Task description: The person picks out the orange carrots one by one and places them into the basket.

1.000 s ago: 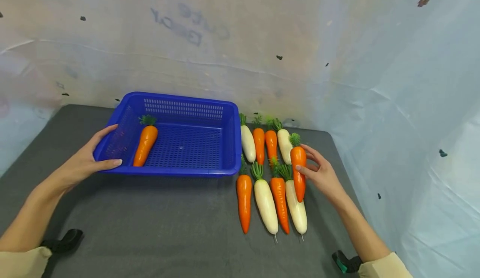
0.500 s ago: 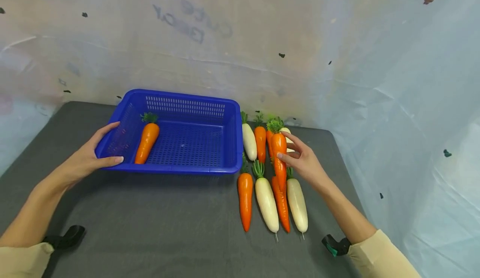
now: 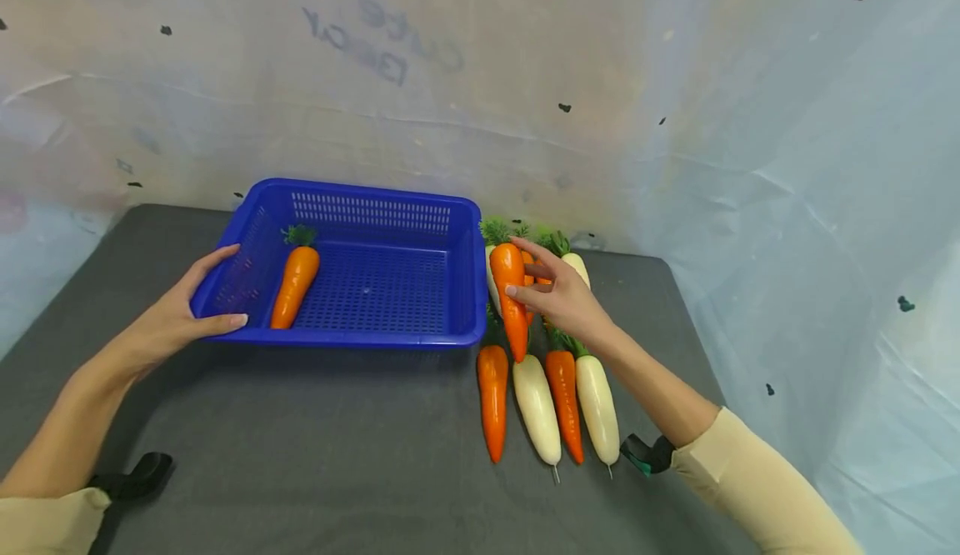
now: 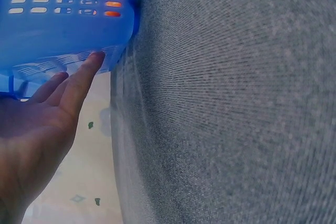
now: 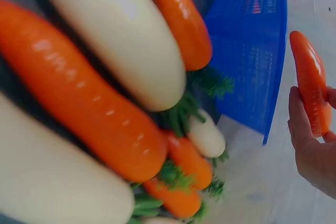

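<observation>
In the head view my right hand (image 3: 558, 288) pinches an orange carrot (image 3: 511, 292) with a green leafy top. It holds the carrot above the laid-out vegetables, just right of the blue plastic basket (image 3: 352, 339). The right wrist view shows the same carrot (image 5: 310, 77) between the thumb and fingers of my right hand (image 5: 317, 153). My left hand (image 3: 168, 313) grips the basket's left end, its thumb over the front rim. In the left wrist view, fingers of my left hand (image 4: 47, 114) lie against the basket wall (image 4: 63, 32). Another carrot (image 3: 296, 284) lies inside the basket at the left.
Right of the basket, carrots and white radishes lie in two rows on the grey table (image 3: 337, 455). The front row includes a carrot (image 3: 492, 405) and a white radish (image 3: 537, 413); the back row is partly hidden by my right hand. A pale sheet (image 3: 480, 80) hangs behind.
My right hand has carried the carrot leftward from above the rightmost radishes to beside the basket's right wall. The left hand has stayed on the basket.
</observation>
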A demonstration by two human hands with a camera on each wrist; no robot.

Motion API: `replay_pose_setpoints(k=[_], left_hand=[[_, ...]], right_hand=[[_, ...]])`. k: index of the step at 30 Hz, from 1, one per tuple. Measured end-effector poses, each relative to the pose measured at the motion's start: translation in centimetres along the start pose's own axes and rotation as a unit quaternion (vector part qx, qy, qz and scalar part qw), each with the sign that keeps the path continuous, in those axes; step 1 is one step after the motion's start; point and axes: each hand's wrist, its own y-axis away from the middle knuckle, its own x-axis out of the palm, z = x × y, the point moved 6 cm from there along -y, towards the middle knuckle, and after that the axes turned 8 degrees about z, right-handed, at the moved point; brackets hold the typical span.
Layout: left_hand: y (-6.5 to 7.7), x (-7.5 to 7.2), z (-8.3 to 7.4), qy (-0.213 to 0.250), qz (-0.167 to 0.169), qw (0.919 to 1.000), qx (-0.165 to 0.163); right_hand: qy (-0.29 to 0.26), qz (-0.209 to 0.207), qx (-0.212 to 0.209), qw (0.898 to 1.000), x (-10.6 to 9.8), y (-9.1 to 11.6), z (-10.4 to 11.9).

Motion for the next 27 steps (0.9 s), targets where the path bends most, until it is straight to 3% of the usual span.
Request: replay_pose_setpoints(k=[6, 14, 27], left_hand=[[0.0, 0.0, 0.0, 0.001, -0.002, 1.0000, 0.002], [0.0, -0.1, 0.2, -0.004, 0.000, 1.0000, -0.001], [0.0, 0.0, 0.0, -0.001, 0.005, 0.9999, -0.012]], right_hand=[[0.013, 0.019, -0.024, 0.999, 1.1, -1.9, 1.7], [-0.011, 0.051, -0.033, 0.998, 2.8, -4.3, 2.5], [-0.054, 0.076, -0.010, 0.996, 5.8, -8.9, 3.1]])
